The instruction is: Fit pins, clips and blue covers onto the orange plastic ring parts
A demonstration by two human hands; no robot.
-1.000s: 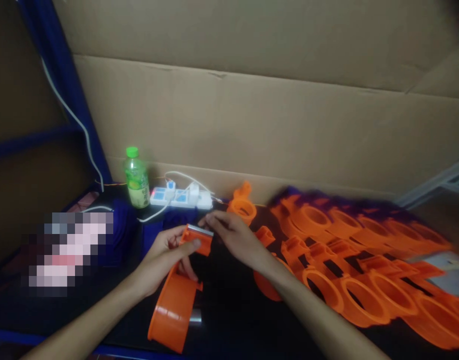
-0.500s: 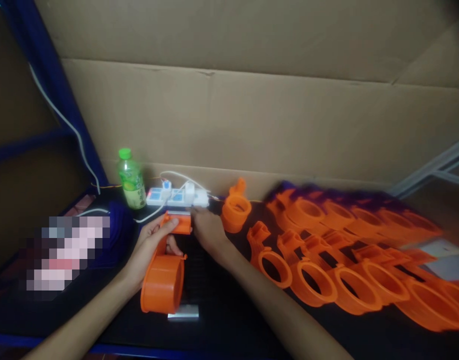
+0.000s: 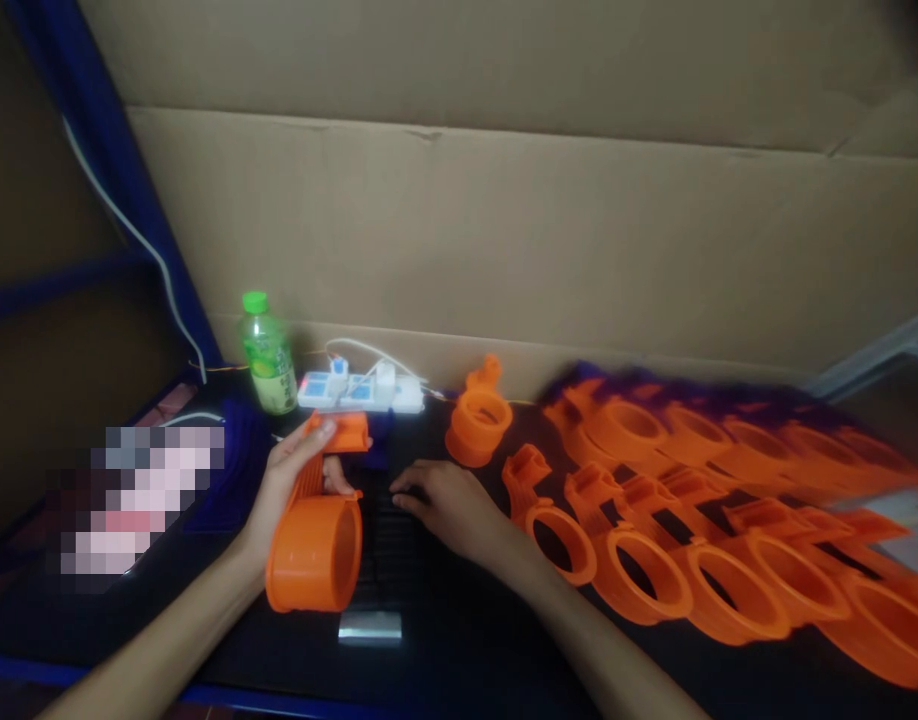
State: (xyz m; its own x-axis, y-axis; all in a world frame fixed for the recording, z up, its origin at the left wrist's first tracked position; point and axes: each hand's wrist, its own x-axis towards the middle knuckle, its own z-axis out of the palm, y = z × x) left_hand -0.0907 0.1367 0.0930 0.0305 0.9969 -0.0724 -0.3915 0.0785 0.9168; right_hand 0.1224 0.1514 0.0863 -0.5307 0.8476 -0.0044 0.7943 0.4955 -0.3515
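Observation:
An orange plastic ring holder (image 3: 313,553) is gripped in my left hand (image 3: 283,480). Its round collar hangs low, and the thumb presses on the short channel-shaped end at the top. My right hand (image 3: 451,505) is to the right of it, low over dark ribbed strips (image 3: 395,545) on the black tabletop. Its thumb and forefinger are bent close together; anything between them is too dark to make out. A short silvery metal strip (image 3: 370,628) lies on the table just below the collar, touched by neither hand.
Several more orange holders (image 3: 646,575) lie in rows at the right. One orange holder (image 3: 480,425) stands apart near the cardboard wall (image 3: 504,230). A white power strip (image 3: 361,392) with plugs and a green-capped bottle (image 3: 270,355) stand at the back. A blurred-out patch (image 3: 140,505) lies left.
My right hand has come away from the holder's upper end and down toward me. The silvery strip along that end no longer shows. The held holder has shifted slightly left.

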